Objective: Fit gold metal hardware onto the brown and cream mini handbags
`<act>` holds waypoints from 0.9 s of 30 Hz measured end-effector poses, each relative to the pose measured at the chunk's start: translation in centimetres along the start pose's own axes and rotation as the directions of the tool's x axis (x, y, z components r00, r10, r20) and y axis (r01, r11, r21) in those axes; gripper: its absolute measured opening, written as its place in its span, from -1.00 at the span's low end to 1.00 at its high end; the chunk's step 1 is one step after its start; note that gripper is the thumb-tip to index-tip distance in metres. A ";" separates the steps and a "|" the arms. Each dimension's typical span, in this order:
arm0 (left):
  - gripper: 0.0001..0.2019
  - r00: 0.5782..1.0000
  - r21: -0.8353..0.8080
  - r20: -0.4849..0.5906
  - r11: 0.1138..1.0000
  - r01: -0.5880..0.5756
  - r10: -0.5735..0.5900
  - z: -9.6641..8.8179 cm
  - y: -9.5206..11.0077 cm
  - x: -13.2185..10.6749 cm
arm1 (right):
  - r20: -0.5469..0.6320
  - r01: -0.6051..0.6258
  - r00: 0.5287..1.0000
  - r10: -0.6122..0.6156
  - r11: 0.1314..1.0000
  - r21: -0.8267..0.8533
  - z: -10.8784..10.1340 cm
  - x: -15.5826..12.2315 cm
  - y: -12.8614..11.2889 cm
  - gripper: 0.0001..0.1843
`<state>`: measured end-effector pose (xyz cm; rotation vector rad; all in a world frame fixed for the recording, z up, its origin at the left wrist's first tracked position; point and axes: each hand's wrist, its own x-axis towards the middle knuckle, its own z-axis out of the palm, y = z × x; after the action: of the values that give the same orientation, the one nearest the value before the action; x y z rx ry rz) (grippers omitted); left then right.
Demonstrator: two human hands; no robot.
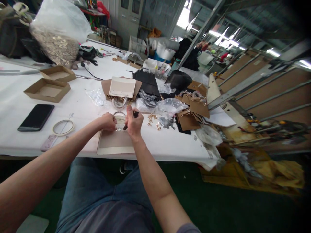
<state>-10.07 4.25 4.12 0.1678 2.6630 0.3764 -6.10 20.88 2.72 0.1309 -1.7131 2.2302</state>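
My right hand (134, 122) grips a dark tool (135, 114); my left hand (108, 121) is curled at the panel (116, 142), pinching what I can't tell. The panel lies at the white table's (80, 108) near edge. Leftward sit two open boxes (46, 94); beyond, a bag (60, 19) of beige pieces (58, 48). A cabinet (131, 21) stands behind; the floor (175, 184) is green.

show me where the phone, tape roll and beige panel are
Phone (36, 117), head view: middle of its dark screen.
Tape roll (63, 134), head view: near side of its ring.
Beige panel (115, 142), head view: its bare near part.
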 end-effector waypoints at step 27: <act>-0.73 0.992 -0.115 -0.078 0.988 -0.108 0.100 2.2 -3.4 1.4 | 0.117 0.099 0.991 -0.064 0.940 -0.327 3.6 -2.5 1.9 -0.24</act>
<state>-10.52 1.78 0.61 0.2616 2.6999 0.5832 -4.73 16.51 1.31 0.2378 -2.0719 1.8726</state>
